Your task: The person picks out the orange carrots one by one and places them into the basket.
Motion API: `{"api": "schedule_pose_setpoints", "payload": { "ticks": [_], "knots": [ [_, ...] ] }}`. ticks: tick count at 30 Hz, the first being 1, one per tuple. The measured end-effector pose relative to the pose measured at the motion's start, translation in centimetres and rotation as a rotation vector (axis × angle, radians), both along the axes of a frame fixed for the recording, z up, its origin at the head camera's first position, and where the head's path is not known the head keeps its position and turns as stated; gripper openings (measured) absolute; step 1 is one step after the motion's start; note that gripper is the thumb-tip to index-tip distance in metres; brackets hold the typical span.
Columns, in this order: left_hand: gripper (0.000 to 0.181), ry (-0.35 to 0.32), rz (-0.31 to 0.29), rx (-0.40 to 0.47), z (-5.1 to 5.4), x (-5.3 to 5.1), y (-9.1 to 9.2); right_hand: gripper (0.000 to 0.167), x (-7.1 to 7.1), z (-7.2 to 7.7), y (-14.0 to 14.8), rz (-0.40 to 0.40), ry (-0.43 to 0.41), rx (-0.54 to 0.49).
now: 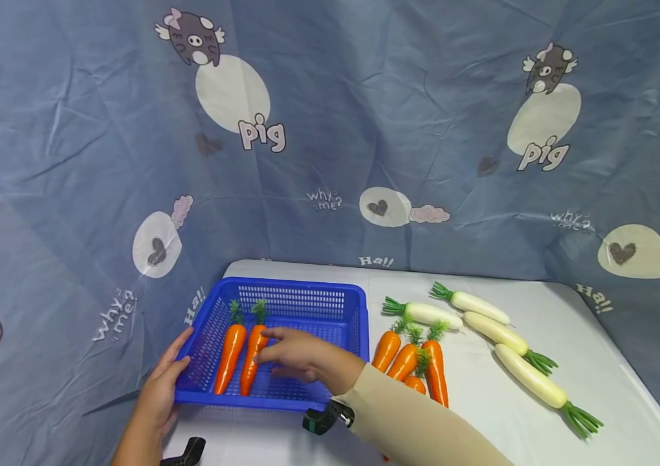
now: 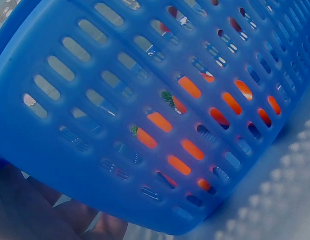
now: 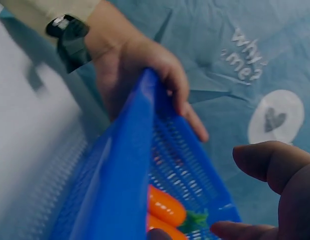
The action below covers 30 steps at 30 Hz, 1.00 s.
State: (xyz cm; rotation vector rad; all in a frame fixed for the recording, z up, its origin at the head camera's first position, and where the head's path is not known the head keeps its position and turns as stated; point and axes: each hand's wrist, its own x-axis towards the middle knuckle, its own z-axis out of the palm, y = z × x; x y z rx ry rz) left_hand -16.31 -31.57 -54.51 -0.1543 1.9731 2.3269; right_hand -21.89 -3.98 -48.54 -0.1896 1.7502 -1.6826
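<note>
A blue plastic basket [image 1: 248, 400] stands at the left of the white table. Inside it two orange carrots with green tops lie side by side, the left carrot [image 1: 230, 359] and the right carrot [image 1: 247, 375]. My left hand [image 1: 155, 396] grips the basket's left side, thumb over the rim [image 3: 150, 92]; the left wrist view shows fingers [image 2: 64, 220] beneath the basket's edge. Over the basket, my right hand [image 1: 301, 355] hovers by the right carrot with fingers spread. In the right wrist view its thumb and fingers are apart, holding nothing.
Several carrots [image 1: 436, 372] lie bunched right of the basket, partly hidden by my right sleeve [image 1: 417, 421]. Beyond them lie several white radishes [image 1: 530, 375] with green stems. A blue patterned cloth [image 1: 330, 129] hangs behind and left of the white table [image 1: 598, 362].
</note>
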Motion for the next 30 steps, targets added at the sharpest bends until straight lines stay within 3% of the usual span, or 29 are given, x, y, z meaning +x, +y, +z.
{"api": "schedule_pose_setpoints", "payload": {
  "ticks": [7, 15, 23, 30],
  "knots": [
    [0.055, -0.001, -0.005, 0.007, -0.3, -0.1, 0.1, 0.065, 0.7, 1.1, 1.9, 0.007, 0.061, -0.044],
    [0.055, -0.032, -0.001, -0.013, 0.1, -0.2, 0.3, 0.045, 1.7, 2.0, 5.6, -0.016, 0.105, -0.115],
    [0.055, 0.001, -0.021, -0.002, 0.2, -0.5, 0.1, 0.048, 2.7, 1.6, 8.9, -0.065, 0.149, -0.176],
    [0.055, 0.011, -0.016, 0.024, -0.1, 0.0, -0.2, 0.052, 3.5, 0.6, 11.4, -0.061, 0.184, -0.245]
  ]
}}
